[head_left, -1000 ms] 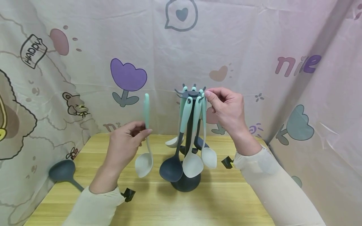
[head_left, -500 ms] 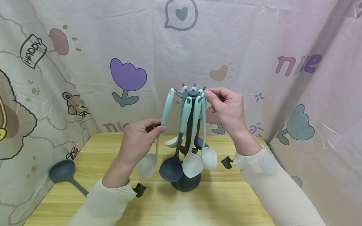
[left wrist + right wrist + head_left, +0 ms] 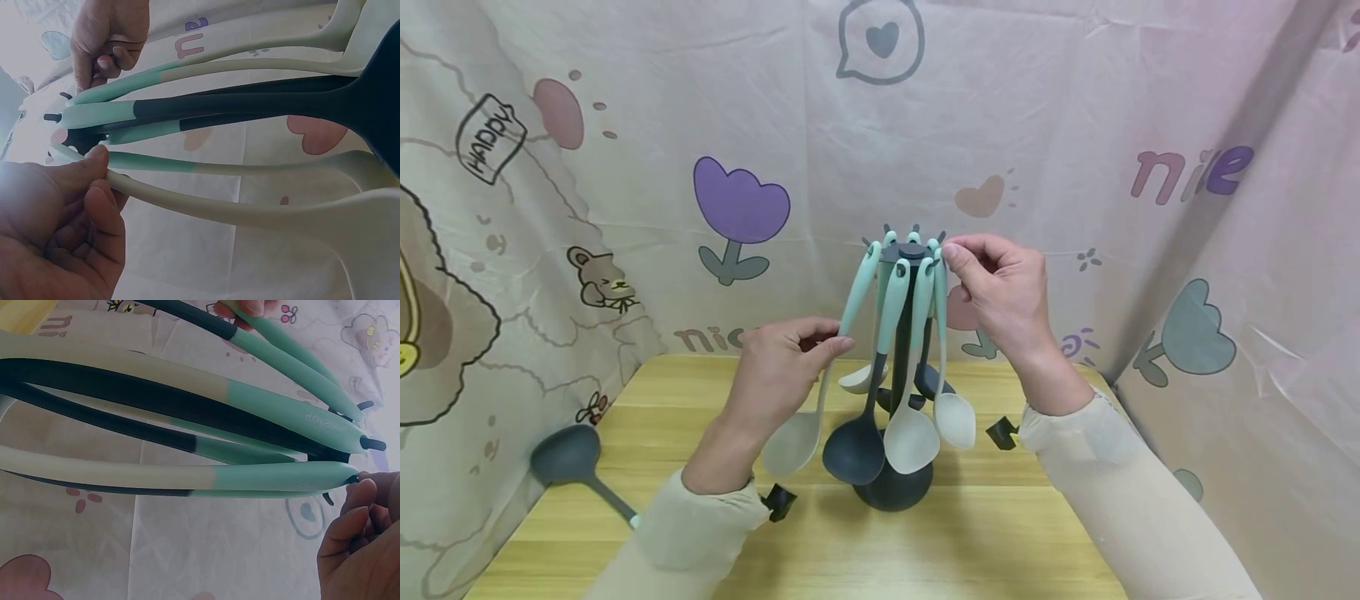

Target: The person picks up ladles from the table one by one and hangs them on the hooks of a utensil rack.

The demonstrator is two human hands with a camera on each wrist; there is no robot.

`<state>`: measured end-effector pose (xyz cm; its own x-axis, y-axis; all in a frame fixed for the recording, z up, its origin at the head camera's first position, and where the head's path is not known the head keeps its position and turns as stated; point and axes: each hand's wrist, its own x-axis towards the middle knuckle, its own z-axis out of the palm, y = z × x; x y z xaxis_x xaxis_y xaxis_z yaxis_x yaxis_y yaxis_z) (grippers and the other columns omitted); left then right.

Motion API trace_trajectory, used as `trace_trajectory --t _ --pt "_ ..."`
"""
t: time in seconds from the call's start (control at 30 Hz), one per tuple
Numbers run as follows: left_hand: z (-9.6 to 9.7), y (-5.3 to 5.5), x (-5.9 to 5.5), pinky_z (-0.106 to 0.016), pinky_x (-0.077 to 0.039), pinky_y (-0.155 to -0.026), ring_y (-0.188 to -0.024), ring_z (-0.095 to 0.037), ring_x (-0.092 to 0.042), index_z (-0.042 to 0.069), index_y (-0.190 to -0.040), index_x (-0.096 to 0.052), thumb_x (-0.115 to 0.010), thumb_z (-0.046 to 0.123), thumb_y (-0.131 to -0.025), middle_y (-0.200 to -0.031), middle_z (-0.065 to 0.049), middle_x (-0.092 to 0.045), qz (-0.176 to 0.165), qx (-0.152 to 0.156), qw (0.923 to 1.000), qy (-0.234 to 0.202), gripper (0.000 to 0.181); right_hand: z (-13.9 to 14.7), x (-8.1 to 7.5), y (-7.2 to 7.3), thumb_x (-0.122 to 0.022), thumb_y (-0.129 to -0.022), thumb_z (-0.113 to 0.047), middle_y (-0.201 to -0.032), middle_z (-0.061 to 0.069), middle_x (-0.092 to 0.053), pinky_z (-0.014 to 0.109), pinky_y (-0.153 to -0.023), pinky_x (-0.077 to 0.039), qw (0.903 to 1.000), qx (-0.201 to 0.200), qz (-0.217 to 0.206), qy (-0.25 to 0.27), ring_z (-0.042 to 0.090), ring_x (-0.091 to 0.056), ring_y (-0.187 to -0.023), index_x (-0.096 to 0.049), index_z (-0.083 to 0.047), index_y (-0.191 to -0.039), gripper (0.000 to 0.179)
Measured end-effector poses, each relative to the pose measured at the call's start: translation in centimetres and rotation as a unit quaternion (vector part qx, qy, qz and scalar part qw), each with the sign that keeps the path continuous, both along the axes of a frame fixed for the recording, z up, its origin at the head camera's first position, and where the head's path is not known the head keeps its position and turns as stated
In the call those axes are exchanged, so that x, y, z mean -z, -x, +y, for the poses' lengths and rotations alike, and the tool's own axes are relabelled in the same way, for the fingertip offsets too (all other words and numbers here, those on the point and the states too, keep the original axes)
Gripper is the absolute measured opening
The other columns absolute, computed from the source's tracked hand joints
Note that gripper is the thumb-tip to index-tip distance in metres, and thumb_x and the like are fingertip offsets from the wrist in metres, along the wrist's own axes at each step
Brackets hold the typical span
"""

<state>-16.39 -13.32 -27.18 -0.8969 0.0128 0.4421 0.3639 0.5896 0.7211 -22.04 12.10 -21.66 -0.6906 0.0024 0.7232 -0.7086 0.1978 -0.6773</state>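
A white ladle (image 3: 793, 443) with a mint handle is pinched between the thumb and fingers of my left hand (image 3: 775, 371). Its handle tilts right, and its top end is at a left hook of the dark utensil rack (image 3: 898, 493). Whether the hook passes through the handle's hole is unclear. My right hand (image 3: 1009, 287) pinches the rack's right hook, by the end of a mint handle (image 3: 287, 477). On the rack's front hang a dark ladle (image 3: 854, 452) and a white spoon (image 3: 912, 440); a smaller white spoon (image 3: 955, 421) hangs to their right.
A dark ladle (image 3: 567, 456) lies at the table's left edge, its handle partly behind my left sleeve (image 3: 700, 533). More utensils hang behind, including a white one (image 3: 859, 379). The rack stands on a wooden table (image 3: 1000, 533) before a printed cloth (image 3: 850, 150).
My left hand has moved right with the white ladle, bringing its handle end from beside the rack to the rack's left hook. The right hand has stayed at the right hook.
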Motion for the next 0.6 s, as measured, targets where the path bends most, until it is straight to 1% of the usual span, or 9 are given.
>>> trace_trajectory --t 0.07,0.27,0.47,0.6 --pt "0.1 0.2 0.2 -0.028 -0.054 -0.064 -0.077 -0.018 -0.066 0.015 -0.110 -0.084 -0.082 0.026 -0.094 -0.093 -0.001 -0.080 0.003 0.001 1.0000 -0.002 0.019 0.0 0.0 0.0 -0.077 -0.097 -0.009 -0.084 0.009 -0.074 0.021 -0.052 -0.052 1.0000 0.001 -0.001 0.000 0.008 -0.057 -0.054 -0.080 0.004 -0.103 0.014" --pt "0.3 1.0 0.9 -0.029 -0.057 -0.068 -0.084 -0.017 -0.072 0.014 -0.110 -0.083 -0.083 0.025 -0.093 -0.097 -0.002 -0.081 0.012 0.008 0.9999 -0.009 0.020 -0.2 0.0 0.0 -0.077 -0.097 -0.009 -0.081 -0.001 -0.073 0.019 -0.052 -0.050 1.0000 0.005 0.000 -0.001 0.007 -0.056 -0.053 -0.080 0.003 -0.103 0.014" --pt "0.6 1.4 1.4 -0.029 -0.056 -0.066 -0.080 -0.018 -0.068 0.014 -0.110 -0.083 -0.083 0.024 -0.094 -0.097 -0.001 -0.080 -0.002 0.015 0.9997 -0.020 0.019 -0.3 0.1 -0.1 -0.077 -0.098 -0.009 -0.084 0.006 -0.074 0.020 -0.053 -0.052 1.0000 0.002 -0.005 -0.003 0.008 -0.057 -0.054 -0.080 0.003 -0.104 0.014" --pt "0.9 1.6 1.6 -0.029 -0.058 -0.066 -0.080 -0.019 -0.067 0.013 -0.111 -0.082 -0.082 0.022 -0.094 -0.096 -0.001 -0.079 -0.009 0.027 0.9993 -0.025 0.019 -0.3 0.1 -0.2 -0.077 -0.098 -0.010 -0.083 0.002 -0.074 0.020 -0.054 -0.053 1.0000 0.005 -0.006 -0.002 0.008 -0.056 -0.054 -0.080 0.003 -0.105 0.015"
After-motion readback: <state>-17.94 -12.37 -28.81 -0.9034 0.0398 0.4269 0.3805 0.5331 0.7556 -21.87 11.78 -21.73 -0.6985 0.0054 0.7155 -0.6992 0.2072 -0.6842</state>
